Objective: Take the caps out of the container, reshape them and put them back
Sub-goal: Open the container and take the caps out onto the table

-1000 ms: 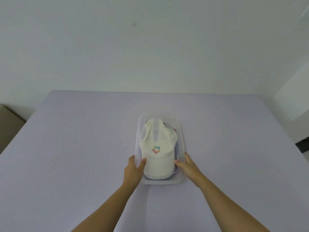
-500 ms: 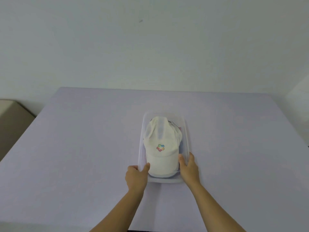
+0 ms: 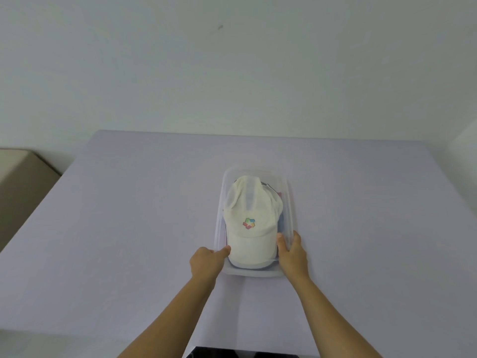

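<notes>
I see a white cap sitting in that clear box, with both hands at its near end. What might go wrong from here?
The white cap lies on darker caps; lifting it may drag those along. The left hand and right hand pinch the walls of the clear container, which might flex or slide on the table.

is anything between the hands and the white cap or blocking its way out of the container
Nothing visible. The white cap lies on top in the container, no lid over it. The left hand and right hand grip the near walls, thumbs at its brim.
</notes>
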Demonstrator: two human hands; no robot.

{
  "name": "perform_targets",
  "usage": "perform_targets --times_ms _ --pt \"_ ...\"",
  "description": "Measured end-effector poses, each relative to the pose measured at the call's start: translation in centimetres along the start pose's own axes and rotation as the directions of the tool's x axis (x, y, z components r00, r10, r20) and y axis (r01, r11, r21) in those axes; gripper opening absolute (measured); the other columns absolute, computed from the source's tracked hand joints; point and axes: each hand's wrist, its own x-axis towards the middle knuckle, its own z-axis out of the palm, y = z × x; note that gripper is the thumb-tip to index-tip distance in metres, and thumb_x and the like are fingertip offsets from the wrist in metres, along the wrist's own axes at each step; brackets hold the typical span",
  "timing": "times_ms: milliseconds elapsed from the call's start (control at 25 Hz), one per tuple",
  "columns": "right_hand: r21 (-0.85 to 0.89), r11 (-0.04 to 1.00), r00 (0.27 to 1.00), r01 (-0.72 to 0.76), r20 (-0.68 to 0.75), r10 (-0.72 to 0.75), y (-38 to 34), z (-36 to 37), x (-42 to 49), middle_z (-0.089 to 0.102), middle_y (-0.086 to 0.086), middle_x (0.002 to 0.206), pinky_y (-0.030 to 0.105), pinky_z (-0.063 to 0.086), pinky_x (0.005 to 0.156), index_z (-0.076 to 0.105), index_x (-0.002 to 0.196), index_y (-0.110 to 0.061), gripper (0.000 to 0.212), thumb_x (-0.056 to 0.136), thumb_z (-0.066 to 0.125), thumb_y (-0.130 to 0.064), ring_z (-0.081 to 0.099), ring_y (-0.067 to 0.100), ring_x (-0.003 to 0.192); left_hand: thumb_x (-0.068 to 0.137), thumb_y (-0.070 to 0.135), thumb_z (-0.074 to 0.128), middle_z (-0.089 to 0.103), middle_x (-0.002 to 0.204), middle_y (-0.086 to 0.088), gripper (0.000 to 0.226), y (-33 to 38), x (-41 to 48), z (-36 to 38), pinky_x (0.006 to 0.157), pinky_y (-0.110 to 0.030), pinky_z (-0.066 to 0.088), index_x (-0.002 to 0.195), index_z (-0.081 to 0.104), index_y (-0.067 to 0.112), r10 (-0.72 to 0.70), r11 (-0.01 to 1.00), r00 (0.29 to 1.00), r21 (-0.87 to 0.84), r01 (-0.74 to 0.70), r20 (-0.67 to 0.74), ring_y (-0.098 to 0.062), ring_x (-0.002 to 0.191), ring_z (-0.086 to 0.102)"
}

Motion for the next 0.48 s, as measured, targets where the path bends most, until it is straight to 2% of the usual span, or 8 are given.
perform_targets --times_ms 120,200,280,400,480 --pt "0.004 1.0 1.0 -0.008 0.003 0.008 -0.06 0.0 -0.09 0.033 0.011 0.151 0.04 0.032 0.108 0.016 0.148 -0.014 0.065 0.096 0.04 -0.044 0.035 0.031 0.136 0.082 0.029 0.07 0.028 0.06 -0.002 0.045 -0.17 0.29 -0.15 0.048 -0.023 0.024 0.063 0.035 0.008 -0.028 0.999 1.0 -0.023 0.028 0.012 -0.014 0.053 0.027" --pt "0.018 1.0 1.0 -0.009 0.003 0.009 -0.07 -0.02 -0.08 0.033 0.011 0.151 0.039 0.032 0.108 0.016 0.149 -0.014 0.065 0.096 0.04 -0.044 0.035 0.031 0.136 0.082 0.03 0.071 0.037 0.066 -0.004 0.038 -0.22 0.42 -0.18 0.051 -0.023 0.03 0.074 0.045 0.003 -0.042 0.998 0.999 -0.04 0.043 0.016 -0.014 0.058 0.035" --pt "0.019 1.0 1.0 -0.005 0.0 0.005 -0.15 -0.01 -0.07 0.033 0.011 0.151 0.039 0.032 0.108 0.016 0.149 -0.014 0.065 0.096 0.041 -0.044 0.035 0.031 0.136 0.081 0.03 0.072 0.048 0.078 -0.008 0.037 -0.1 0.48 -0.25 0.06 -0.027 0.038 0.09 0.053 -0.002 -0.057 0.996 0.998 -0.066 0.058 0.029 -0.018 0.069 0.046" --pt "0.013 1.0 1.0 -0.012 0.001 0.012 -0.23 0.04 -0.04 0.033 0.011 0.151 0.039 0.032 0.108 0.016 0.148 -0.013 0.064 0.096 0.041 -0.043 0.035 0.031 0.136 0.08 0.029 0.073 0.053 0.096 -0.012 0.047 0.08 0.43 -0.46 0.072 -0.032 0.04 0.106 0.053 -0.005 -0.078 0.992 0.996 -0.098 0.082 0.04 -0.025 0.088 0.052" --pt "0.011 1.0 1.0 -0.015 -0.002 0.015 -0.25 0.03 -0.05 0.034 0.011 0.151 0.04 0.032 0.108 0.017 0.148 -0.014 0.064 0.096 0.041 -0.043 0.036 0.032 0.136 0.08 0.029 0.072 0.053 0.096 -0.012 0.043 0.24 0.14 -0.56 0.071 -0.032 0.041 0.102 0.053 -0.003 -0.075 0.99 0.996 -0.114 0.081 0.053 -0.025 0.089 0.052"
